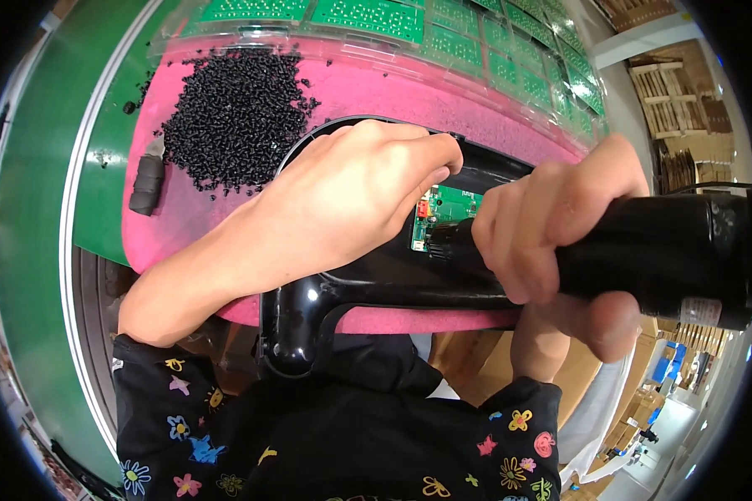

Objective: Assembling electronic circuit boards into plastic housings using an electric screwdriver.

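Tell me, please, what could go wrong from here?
The black tool in the right hand might slip and scratch the green board in front of it. The left hand is close by, so it could be hit. Loose black pieces near the black case might fall into it.

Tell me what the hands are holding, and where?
The right hand grips a black electric screwdriver around its front part. The left hand lies over the black plastic housing; whether it grips can't be told.
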The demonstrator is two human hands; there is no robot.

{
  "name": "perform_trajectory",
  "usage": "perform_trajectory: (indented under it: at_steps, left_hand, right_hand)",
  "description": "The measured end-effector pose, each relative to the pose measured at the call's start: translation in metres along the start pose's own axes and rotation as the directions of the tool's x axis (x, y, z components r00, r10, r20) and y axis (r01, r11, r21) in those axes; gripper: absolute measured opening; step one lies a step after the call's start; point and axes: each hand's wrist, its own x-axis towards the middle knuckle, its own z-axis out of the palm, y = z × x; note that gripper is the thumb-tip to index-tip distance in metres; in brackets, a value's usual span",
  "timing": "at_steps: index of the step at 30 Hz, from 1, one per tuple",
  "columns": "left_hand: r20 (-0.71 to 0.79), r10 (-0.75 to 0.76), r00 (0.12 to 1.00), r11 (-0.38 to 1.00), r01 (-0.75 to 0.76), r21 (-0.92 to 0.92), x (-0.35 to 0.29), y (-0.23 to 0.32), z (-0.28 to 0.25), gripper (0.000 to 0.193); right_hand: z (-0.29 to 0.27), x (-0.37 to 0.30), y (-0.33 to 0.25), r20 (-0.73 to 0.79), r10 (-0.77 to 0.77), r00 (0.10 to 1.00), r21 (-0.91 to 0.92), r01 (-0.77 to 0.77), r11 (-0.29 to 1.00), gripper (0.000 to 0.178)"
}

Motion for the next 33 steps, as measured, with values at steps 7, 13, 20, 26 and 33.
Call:
perform_trajectory:
  at_steps: [7,13,20,26,33]
  left_hand:
    - [0.052,-0.027,0.998,0.987,0.035,-0.158,-0.001,-0.001,0.0,0.033]
    - [0.341,-0.031,0.94,0.999,0.024,0.025,-0.001,0.005,-0.01,0.046]
    - [0.141,0.175,0.974,0.972,-0.148,-0.18,0.005,0.008,-0.003,0.047]
    - [0.158,0.114,0.981,0.939,-0.054,-0.341,0.006,0.013,-0.003,0.058]
    - [0.435,0.083,0.897,0.985,-0.14,0.101,-0.002,0.003,0.001,0.067]
  right_hand:
    - [-0.001,-0.002,0.013,0.097,-0.209,0.973,0.064,0.203,0.977,0.056]
    - [-0.002,-0.012,0.018,-0.11,-0.35,0.93,0.158,0.364,0.918,0.046]
    - [-0.005,-0.018,0.014,-0.333,-0.514,0.791,0.276,0.603,0.749,0.036]
    - [-0.008,-0.024,0.008,-0.358,-0.545,0.758,0.312,0.647,0.695,0.039]
    - [-0.045,-0.044,-0.006,-0.209,-0.434,0.877,-0.017,0.44,0.898,0.046]
